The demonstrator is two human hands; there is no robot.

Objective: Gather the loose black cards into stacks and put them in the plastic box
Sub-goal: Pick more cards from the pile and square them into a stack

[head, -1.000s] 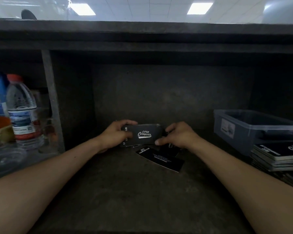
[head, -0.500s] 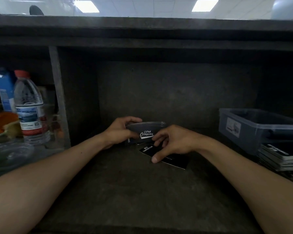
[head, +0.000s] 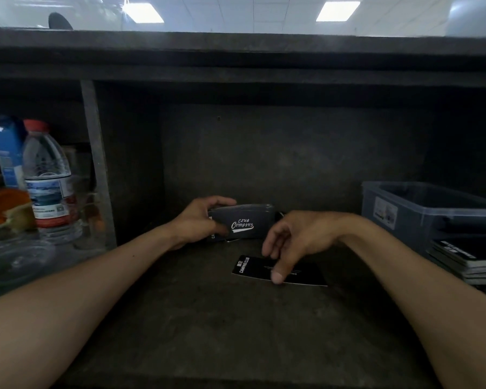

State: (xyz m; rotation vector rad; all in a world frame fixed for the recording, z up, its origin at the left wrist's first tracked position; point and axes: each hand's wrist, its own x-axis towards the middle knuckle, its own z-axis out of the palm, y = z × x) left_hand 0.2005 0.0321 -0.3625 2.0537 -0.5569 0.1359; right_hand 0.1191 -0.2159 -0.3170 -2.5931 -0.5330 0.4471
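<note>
The stack of black cards (head: 243, 221) stood on its long edge at the back of the shelf (head: 208, 318), gripped in the left hand (head: 199, 220), fingers over the top edge and thumb against the face. Its front card read "CLUB Camping" in white script. Just in front of it a loose card (head: 253, 266) lay flat on the shelf, with "CAMPING CLUB" printed along its short left end (the fine print in its middle was too small to read). The right hand (head: 298, 237) hovered over that card with its fingers loosely curled and holding nothing, the thumb tip touching the card's near edge. The step in hand appeared to be gathering: this card was probably the next to join the stack. A flat card on a flat surface gives little to pinch, so the next move likely called for lifting or sliding an edge free before carrying it across. The plastic box (head: 404, 209) sat well apart to the right, a pale label on its end that could not be read, and a pile of cards (head: 466, 256) lay just in front of it. Beyond the divider on the left stood a water bottle (head: 47, 175) and a blue carton (head: 7, 153), their labels illegible.
</note>
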